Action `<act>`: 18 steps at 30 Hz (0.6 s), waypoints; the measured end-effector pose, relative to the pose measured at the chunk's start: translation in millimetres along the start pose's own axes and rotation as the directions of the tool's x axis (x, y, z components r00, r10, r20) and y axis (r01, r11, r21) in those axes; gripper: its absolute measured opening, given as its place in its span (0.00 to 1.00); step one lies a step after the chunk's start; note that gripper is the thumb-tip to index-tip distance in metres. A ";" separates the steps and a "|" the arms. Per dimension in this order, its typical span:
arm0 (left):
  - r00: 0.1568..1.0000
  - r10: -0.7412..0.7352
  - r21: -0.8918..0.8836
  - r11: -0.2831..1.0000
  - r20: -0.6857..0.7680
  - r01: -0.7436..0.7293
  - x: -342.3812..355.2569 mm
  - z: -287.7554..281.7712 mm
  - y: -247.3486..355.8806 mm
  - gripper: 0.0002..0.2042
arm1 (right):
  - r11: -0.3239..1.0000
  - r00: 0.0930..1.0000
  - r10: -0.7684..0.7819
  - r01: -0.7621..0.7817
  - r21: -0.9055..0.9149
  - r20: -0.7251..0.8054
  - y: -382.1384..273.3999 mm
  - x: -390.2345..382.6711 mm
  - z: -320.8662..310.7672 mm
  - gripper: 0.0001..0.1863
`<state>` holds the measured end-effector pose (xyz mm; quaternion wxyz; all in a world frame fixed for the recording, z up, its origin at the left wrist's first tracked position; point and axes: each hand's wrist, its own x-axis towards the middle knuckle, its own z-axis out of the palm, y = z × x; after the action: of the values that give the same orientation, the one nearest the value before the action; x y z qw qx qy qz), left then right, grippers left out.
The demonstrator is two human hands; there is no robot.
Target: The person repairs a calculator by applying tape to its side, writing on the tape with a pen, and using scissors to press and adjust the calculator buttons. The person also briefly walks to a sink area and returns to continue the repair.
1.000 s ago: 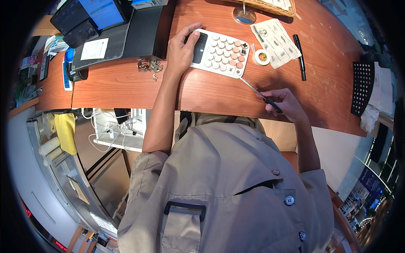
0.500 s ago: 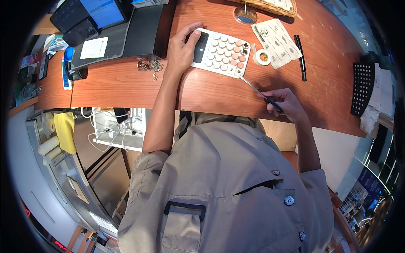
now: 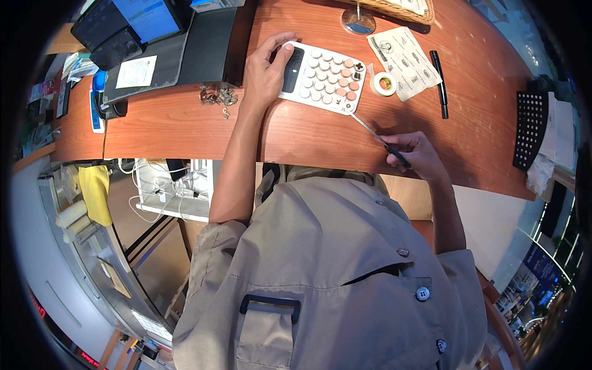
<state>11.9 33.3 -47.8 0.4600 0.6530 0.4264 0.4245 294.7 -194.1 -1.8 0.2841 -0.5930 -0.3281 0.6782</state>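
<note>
My left hand (image 3: 266,77) grips the left end of a white calculator (image 3: 327,83) with round cream and pink keys, its thumb beside the dark display. My right hand (image 3: 416,157) holds a thin metal tool with a black handle, likely scissors (image 3: 394,152), whose tip touches or nearly touches the calculator's lower right corner. Just right of the calculator lies a roll of tape (image 3: 375,85), beside a printed paper sheet (image 3: 404,58) and a black marker (image 3: 439,83).
A laptop (image 3: 145,18) sits on a black stand (image 3: 209,43) at left, with small metal pieces (image 3: 219,97) beside it. A wicker basket (image 3: 413,13) and round metal base (image 3: 359,21) are at the back, a perforated black holder (image 3: 529,129) at right.
My right hand and the black handle have shifted very slightly left. My left hand and the calculator stay where they were.
</note>
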 end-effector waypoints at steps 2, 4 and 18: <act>1.000 0.008 -0.002 1.000 -0.006 -0.008 -0.1 0.2 1.4 0.16 | 0.999 1.000 -0.002 0.002 0.040 -0.002 0.9 -1.3 3.7 0.26; 1.000 -0.003 -0.019 1.000 -0.023 0.002 -2.5 0.7 1.9 0.16 | 0.995 1.000 -0.006 0.005 0.104 0.007 2.8 -2.2 7.6 0.28; 0.997 -0.008 -0.097 0.995 -0.081 0.000 -15.3 0.8 -8.1 0.18 | 0.990 0.997 -0.079 0.078 0.115 0.003 12.2 -7.0 9.9 0.24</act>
<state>7.1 20.3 -58.3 0.4741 0.6112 0.4252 0.4701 285.8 -208.2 -6.3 0.3431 -0.5598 -0.3125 0.6864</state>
